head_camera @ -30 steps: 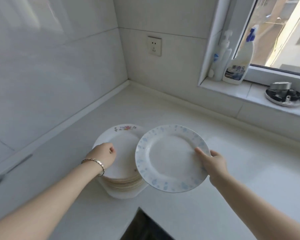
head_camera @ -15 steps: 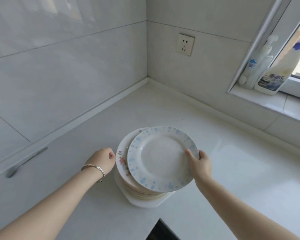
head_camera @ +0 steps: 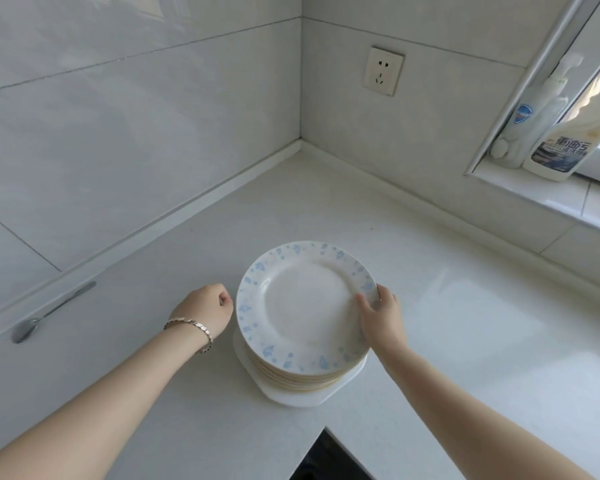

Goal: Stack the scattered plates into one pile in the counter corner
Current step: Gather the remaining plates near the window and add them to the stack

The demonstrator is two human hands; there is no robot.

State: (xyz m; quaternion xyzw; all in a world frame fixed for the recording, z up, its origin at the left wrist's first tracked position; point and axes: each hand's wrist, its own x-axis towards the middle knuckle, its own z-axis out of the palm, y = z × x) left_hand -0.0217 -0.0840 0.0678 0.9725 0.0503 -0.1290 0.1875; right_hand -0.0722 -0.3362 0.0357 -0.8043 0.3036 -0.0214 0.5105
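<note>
1. Pinching the right rim of the blue-speckled plate [head_camera: 305, 303], the right hand [head_camera: 378, 317] has its thumb on top and its fingers underneath. The plate lies on top of the pile [head_camera: 291, 375], roughly centred.
2. The left hand [head_camera: 208, 304] sits beside the pile's left edge with fingers curled in, holding nothing. I cannot tell whether it touches the pile.
3. The pile stands on the worktop [head_camera: 465, 323], well short of the corner [head_camera: 300, 150] and near the dark cut-out [head_camera: 326, 459] in front.
4. Likely risks: drawing the fingers out quickly could drop the rim and chip it, or skew the plate off-centre. Pushing the tall pile towards the corner from one side could shear it apart.
</note>
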